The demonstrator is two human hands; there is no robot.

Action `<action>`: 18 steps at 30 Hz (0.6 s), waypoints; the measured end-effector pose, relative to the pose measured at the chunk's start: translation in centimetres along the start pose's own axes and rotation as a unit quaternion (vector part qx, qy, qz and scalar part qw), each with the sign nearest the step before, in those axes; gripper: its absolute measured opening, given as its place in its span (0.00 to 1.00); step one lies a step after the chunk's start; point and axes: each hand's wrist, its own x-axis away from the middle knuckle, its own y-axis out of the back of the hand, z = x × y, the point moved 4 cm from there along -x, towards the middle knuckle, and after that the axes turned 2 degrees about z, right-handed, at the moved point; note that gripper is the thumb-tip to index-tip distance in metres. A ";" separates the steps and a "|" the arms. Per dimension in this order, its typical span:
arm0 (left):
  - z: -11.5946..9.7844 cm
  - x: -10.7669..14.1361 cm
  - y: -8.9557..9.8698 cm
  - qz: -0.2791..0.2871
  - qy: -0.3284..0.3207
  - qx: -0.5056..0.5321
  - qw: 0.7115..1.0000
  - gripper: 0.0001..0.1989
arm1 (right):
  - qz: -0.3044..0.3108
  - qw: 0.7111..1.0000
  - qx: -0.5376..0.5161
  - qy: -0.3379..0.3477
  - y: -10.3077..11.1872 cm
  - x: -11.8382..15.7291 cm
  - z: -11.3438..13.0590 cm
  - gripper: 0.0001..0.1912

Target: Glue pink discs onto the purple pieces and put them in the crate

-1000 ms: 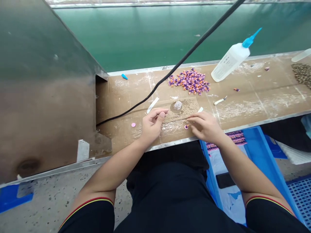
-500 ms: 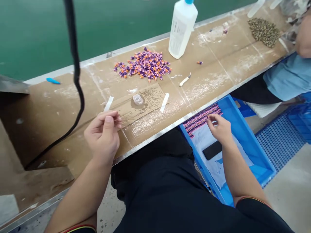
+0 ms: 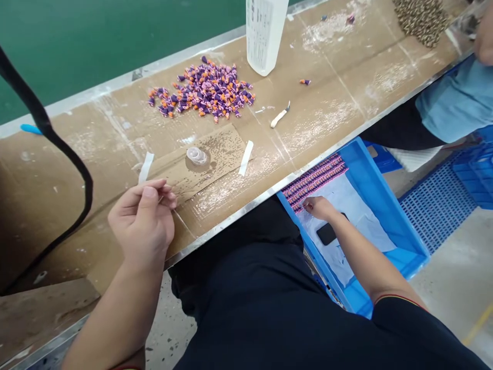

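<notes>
My left hand is over the front of the cardboard-covered bench, thumb and fingers pinched; a thin sliver seems to show at the fingertips, too small to name. Beyond it lies a taped-down strip of wet, speckled cardboard bearing a small clear blob-like piece. My right hand reaches into the blue bin, fingers pinched at the near end of the rows of small purple, pink and orange pieces. What those fingertips hold is hidden. A heap of similar small cone-shaped pieces lies on the bench.
A white bottle stands behind the heap. A black cable hangs at left. One loose piece and a whitish tool lie right of centre. A dark phone rests in the bin. Another person's blue sleeve is at right.
My right hand has moved left and toward me, down to the near end of the rows in the bin. My left hand keeps its pinch. The whole view has shifted.
</notes>
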 end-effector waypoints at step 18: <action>-2.1 1.7 0.9 -0.003 -0.018 -0.040 0.999 0.22 | 0.000 0.987 -0.159 -0.030 -0.4 0.6 0.5 0.13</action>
